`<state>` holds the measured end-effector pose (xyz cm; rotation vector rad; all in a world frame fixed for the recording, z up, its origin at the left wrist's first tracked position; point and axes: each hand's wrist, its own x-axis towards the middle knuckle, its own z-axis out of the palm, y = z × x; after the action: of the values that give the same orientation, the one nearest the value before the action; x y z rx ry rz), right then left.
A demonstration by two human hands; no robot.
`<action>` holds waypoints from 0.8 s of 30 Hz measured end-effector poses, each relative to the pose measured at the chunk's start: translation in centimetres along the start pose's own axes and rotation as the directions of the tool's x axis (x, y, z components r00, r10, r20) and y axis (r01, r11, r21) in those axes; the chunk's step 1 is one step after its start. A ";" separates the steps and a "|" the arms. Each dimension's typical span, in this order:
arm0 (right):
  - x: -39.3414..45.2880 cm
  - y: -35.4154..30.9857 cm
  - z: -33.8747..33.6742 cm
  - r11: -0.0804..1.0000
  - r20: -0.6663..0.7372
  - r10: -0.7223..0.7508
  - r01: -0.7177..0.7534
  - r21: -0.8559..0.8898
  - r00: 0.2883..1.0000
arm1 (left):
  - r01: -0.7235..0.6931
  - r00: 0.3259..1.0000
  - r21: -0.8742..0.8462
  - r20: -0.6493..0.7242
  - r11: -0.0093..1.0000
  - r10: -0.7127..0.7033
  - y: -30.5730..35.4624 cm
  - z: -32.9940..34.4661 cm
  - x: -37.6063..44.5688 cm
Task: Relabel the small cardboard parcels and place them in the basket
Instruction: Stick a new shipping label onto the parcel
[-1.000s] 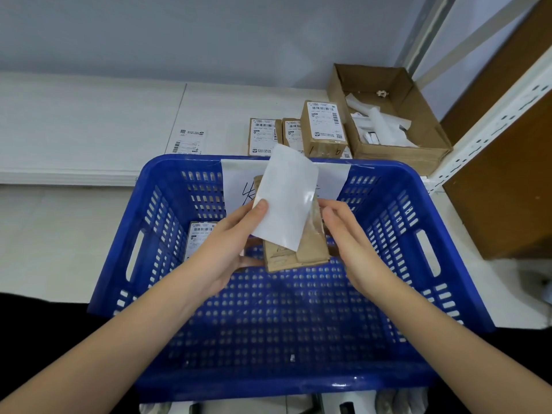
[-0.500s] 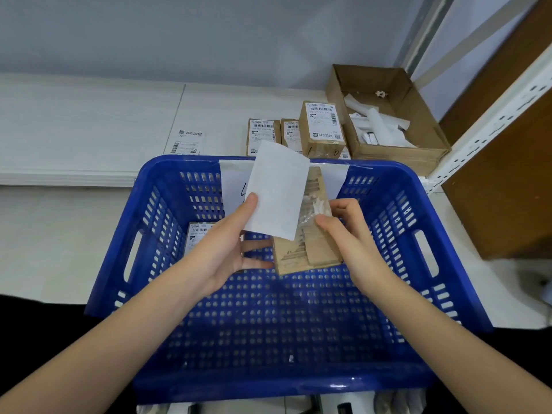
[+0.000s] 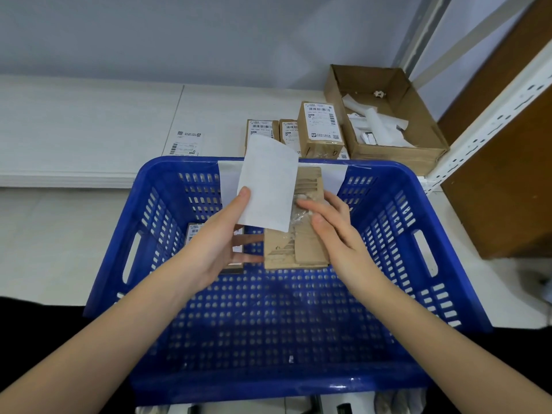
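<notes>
Over the blue basket (image 3: pixel 442 282) I hold a small cardboard parcel (image 3: pixel 295 249), its bare face up with torn tape on it. My left hand (image 3: pixel 218 243) supports the parcel from the left and pinches a white label (image 3: pixel 268 183) under its thumb, blank side toward me. At the parcel's right side, my right hand (image 3: pixel 331 222) has its fingers curled on the top where clear tape remains. One labelled parcel (image 3: pixel 194 231) lies in the basket, mostly hidden by my left hand. Three labelled parcels (image 3: pixel 321 128) stand on the shelf behind the basket.
An open cardboard box (image 3: pixel 430 144) with white paper scraps sits at the back right. A loose printed label (image 3: pixel 186 143) lies on the white shelf, left of the parcels. A white slotted rack post (image 3: pixel 490 115) and a brown panel stand to the right.
The parcel has turned flatter and more face-up, and slid right from under the label. My right hand shifted from the parcel's side onto its top. The label rose slightly.
</notes>
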<state>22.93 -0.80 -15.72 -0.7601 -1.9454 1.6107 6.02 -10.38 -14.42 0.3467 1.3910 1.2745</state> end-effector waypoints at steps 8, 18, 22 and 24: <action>0.6 -0.2 -0.2 0.998 -0.033 0.054 -0.056 -0.036 0.998 | 0.013 1.000 -0.014 0.009 1.000 -0.013 -0.5 0.2 0.1; 0.2 -0.1 0.1 0.996 0.060 0.006 0.000 -0.092 0.998 | 0.007 1.000 0.008 -0.004 1.000 -0.007 -0.5 0.5 0.0; 0.1 0.5 0.7 0.997 -0.020 0.005 -0.006 -0.077 1.000 | -0.003 1.000 0.005 -0.011 1.000 0.003 -0.5 0.7 -0.2; 0.2 0.3 0.8 0.998 -0.047 0.049 -0.050 -0.023 0.998 | -0.001 1.000 0.006 -0.017 1.000 0.001 -0.4 0.7 -0.2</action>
<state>22.28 -1.15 -16.16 -0.8546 -1.9307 1.5866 6.87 -10.36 -14.47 0.3412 1.4089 1.2767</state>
